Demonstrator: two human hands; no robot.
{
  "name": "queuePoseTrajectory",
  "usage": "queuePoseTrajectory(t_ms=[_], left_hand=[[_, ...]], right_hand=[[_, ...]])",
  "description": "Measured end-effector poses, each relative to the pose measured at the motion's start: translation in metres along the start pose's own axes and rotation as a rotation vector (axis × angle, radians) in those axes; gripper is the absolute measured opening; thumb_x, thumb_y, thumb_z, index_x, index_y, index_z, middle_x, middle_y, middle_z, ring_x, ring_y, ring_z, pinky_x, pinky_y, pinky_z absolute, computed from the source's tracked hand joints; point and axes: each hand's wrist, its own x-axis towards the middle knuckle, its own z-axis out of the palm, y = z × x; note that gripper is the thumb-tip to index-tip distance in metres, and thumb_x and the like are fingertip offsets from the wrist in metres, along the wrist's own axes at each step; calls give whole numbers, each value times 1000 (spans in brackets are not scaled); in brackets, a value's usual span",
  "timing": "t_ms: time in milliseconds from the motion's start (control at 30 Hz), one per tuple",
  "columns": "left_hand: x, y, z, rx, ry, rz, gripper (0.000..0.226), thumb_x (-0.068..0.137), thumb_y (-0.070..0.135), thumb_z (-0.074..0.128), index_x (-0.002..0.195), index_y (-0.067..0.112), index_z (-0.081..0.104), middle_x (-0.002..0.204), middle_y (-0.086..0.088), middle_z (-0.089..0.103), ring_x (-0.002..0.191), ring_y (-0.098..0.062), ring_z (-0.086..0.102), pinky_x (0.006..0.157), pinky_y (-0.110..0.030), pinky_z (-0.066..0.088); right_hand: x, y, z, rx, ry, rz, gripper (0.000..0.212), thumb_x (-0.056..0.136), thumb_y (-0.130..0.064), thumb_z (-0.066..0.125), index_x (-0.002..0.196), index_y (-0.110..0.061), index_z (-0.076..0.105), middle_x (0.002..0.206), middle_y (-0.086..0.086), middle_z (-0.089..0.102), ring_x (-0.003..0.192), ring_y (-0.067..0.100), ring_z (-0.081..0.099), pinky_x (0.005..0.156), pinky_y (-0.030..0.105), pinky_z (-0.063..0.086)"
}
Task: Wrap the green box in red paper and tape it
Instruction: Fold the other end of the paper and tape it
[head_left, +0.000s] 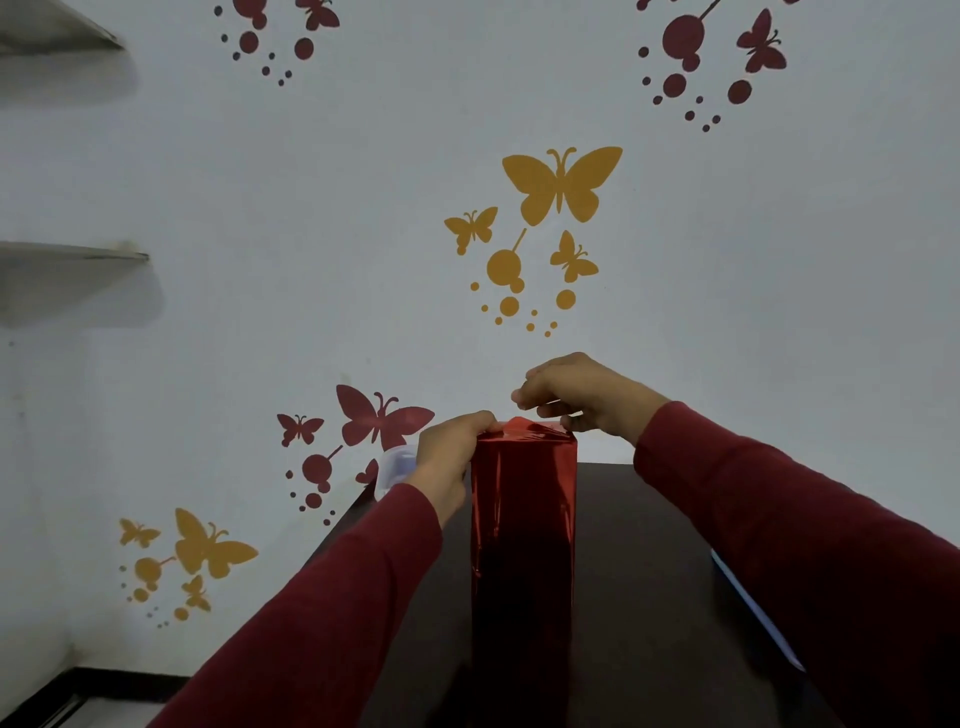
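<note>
Shelves (78, 254): upper left of the frame, two ledges on the wall, well apart from the work.

White object (395, 465): just left of my left hand at the table's far left corner; too hidden for me to name, possibly the tape.

Left hand (449, 457): centre of the frame, low. I see its fingers curled over the top left edge of the red paper (522, 519), pinching the fold there.

Wrapped box (524, 457): centre to lower centre, standing on end on the dark table (649, 545). Its long axis runs upright, from the lower edge of the picture up to the hands. No green shows; the foil covers every face I can see.

Key relation: the open end of the wrap lies at the top, directly under both sets of fingers, left hand on its left edge, right hand over its far right corner. Both hands touch the paper, so neither is nearer.

Right hand (582, 400): just right of centre, fingers bent down onto the creased flaps, pressing or pinching them; I cannot tell which.

Step, as I judge it: closing the top end, tape to follow.

Room: bare table on the right of the box; the table's left edge runs close beside my left sleeve.

Blue-white sheet (753, 608): lower right, partly under my right sleeve.
</note>
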Motion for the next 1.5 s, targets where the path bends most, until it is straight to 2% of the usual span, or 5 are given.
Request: queuePoseTrajectory(t_ms=[867, 1100, 1300, 1433, 1500], left_hand=[[1, -2, -1, 32, 16, 21, 5, 76, 5, 77, 74, 9, 75, 76, -9, 73, 77, -27, 68, 90, -45, 59], [2, -1, -2, 82, 47, 16, 14, 65, 16, 76, 79, 13, 79, 87, -9, 79, 93, -32, 75, 97, -52, 58], [4, 10, 10, 204, 40, 37, 60, 56, 57, 76, 101, 17, 73, 100, -2, 74, 97, -23, 69, 96, -45, 56], [12, 11, 13, 460, 112, 70, 34, 69, 36, 83, 90, 11, 76, 90, -4, 77, 90, -22, 73, 93, -39, 59], [12, 12, 12, 501, 126, 90, 26, 77, 29, 83, 90, 8, 75, 92, -6, 76, 93, -24, 72, 93, -37, 58]], right_hand=[[31, -4, 13, -338, 11, 80, 17, 69, -14, 83, 73, -12, 68, 72, 3, 69, 68, 14, 62, 51, 20, 41], [29, -19, 13, -464, -23, 160, 19, 78, -12, 84, 92, -9, 72, 53, -3, 68, 59, 10, 62, 46, 18, 45], [32, -32, 13, -596, -117, 267, 18, 91, -19, 76, 78, -14, 66, 68, -6, 67, 60, 10, 55, 43, 20, 45], [36, -32, 11, -614, -133, 319, 18, 93, -25, 76, 81, -17, 66, 64, -11, 70, 62, 9, 53, 55, 23, 43], [36, -32, 8, -622, -139, 334, 16, 93, -32, 76, 93, -18, 70, 96, -13, 72, 76, 10, 56, 64, 22, 44]])
